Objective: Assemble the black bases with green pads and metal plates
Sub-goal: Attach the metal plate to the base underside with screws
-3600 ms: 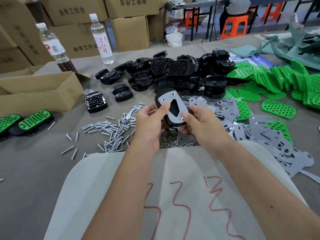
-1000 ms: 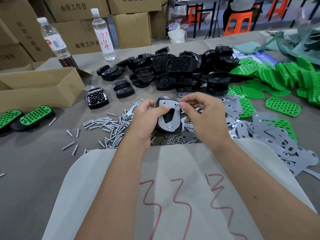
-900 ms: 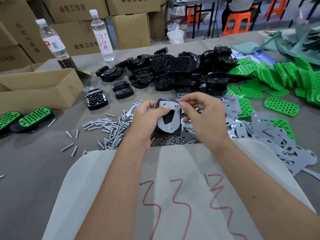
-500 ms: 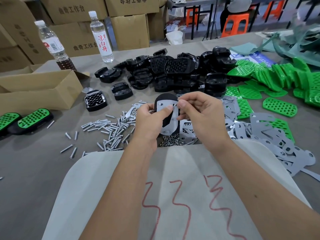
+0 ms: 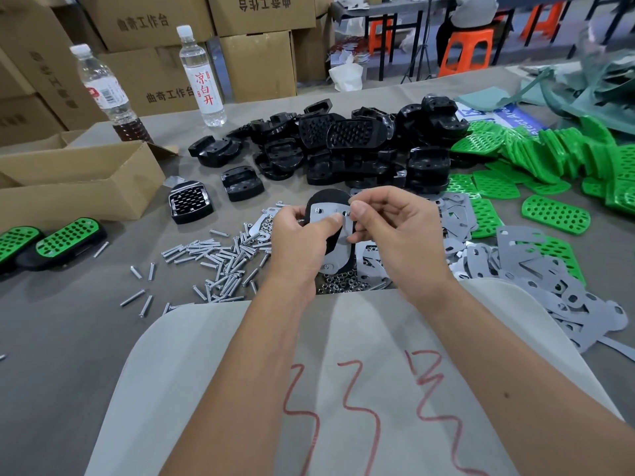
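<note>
The left hand (image 5: pixel 302 240) grips a black base (image 5: pixel 326 201) with a metal plate (image 5: pixel 335 249) on it, thumb pressing the plate; the right hand (image 5: pixel 395 228) pinches at the plate's far end. Screws (image 5: pixel 220 255) lie scattered left on the counter (image 5: pixel 68 324).

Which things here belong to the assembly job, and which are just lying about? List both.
Job:
- black base with metal plate, held in left hand; right hand pinches at the plate's top
- black bases pile
- green pads
- loose metal plates
- screws, nuts
- finished units

Lying about:
- two bottles
- cardboard box
- orange stools
</note>
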Motion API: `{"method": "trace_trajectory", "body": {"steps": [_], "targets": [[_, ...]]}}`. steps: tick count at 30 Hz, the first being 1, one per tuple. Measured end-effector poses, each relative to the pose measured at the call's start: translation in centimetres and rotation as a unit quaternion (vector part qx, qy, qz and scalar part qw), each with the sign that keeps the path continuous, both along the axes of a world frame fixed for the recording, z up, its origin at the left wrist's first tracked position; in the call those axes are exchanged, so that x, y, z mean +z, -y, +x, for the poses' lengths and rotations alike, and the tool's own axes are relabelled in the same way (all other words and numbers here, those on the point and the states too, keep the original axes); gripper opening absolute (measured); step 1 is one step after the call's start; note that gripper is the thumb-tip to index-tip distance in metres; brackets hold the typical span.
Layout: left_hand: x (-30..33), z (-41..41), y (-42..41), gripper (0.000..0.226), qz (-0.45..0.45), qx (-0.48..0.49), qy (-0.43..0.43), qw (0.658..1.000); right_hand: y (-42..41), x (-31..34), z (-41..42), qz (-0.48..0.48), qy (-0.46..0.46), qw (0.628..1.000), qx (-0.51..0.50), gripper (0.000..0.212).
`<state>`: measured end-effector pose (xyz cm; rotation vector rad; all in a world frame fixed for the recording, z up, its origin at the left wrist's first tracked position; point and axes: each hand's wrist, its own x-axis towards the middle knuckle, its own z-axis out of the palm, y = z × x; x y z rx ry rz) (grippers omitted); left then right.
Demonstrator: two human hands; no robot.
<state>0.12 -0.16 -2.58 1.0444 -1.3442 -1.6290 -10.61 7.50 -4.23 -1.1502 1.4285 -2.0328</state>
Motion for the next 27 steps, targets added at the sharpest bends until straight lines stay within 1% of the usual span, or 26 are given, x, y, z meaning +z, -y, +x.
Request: {"method": "trace_trajectory", "body": {"steps": [3, 5, 7, 12, 16, 18, 22, 27], "targets": [[-0.1, -0.3, 0.0, 0.033, -0.001, 0.006, -0.004, 1.000, -0.1, -0.1, 0.2, 0.009, -0.061, 0.997, -0.050, 0.012], [-0.1, -0.3, 0.0, 0.034, -0.001, 0.003, -0.005, 1.000, 0.0, -0.1, 0.2, 0.019, -0.123, 0.988, -0.092, 0.011], [-0.3, -0.2, 0.1, 0.035, -0.001, 0.000, -0.004, 1.000, 0.1, -0.2, 0.3, 0.033, -0.158, 0.981, -0.111, 0.009], [-0.4, 0.1, 0.2, 0.031, -0.002, -0.002, 0.004, 1.000, -0.1, 0.1, 0.0, 0.038, -0.192, 0.975, -0.109, 0.007], [-0.3, 0.3, 0.3, 0.031, -0.007, 0.000, 0.009, 1.000, -0.4, 0.4, -0.6, 0.036, -0.223, 0.971, -0.073, 0.007], [-0.2, 0.4, 0.4, 0.030, -0.005, -0.001, 0.011, 1.000, -0.4, 0.3, -0.8, 0.039, -0.223, 0.972, -0.062, 0.008], [-0.2, 0.7, 0.6, 0.027, 0.000, -0.020, 0.017, 1.000, -0.5, 0.3, -1.0, 0.034, -0.219, 0.973, -0.070, 0.009], [0.0, 1.1, 0.8, 0.027, 0.021, -0.051, -0.008, 0.998, -0.5, 0.4, -1.2, 0.023, -0.219, 0.974, -0.058, 0.006]]}}
